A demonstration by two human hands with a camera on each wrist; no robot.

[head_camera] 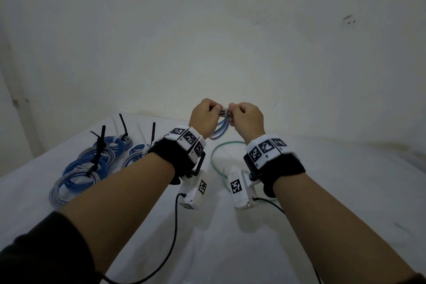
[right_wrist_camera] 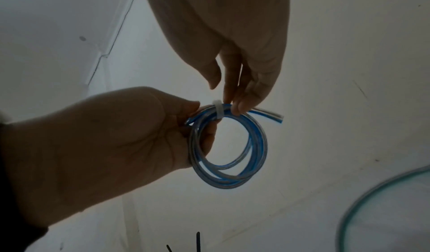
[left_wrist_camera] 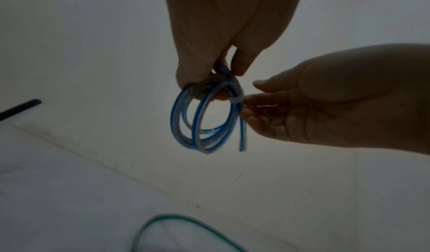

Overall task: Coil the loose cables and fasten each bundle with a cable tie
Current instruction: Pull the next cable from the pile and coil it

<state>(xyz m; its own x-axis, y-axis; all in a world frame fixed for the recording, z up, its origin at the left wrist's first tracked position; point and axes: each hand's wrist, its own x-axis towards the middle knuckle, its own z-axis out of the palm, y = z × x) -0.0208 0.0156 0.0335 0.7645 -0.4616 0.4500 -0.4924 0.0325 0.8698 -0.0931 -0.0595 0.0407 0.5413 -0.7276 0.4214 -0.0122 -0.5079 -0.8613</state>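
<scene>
Blue-and-clear cable coil (right_wrist_camera: pixel 229 149) hangs in the air between both hands, above the tabletop (head_camera: pixel 322 191). Left hand (right_wrist_camera: pixel 121 140) pinches the loops; right hand (right_wrist_camera: pixel 232 57) pinches the white cable tie (right_wrist_camera: pixel 217 111) wrapped round them. Light and springy, it probably handles best gripped beside the tie.

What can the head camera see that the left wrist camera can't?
Only the head view shows the finished blue coils lying on the table, fastened with black ties, and both wristbands. Only the left wrist view shows the white cable tie wrapped round the held blue coil and its loose end. Both show the left hand, the right hand and the green cable.
</scene>
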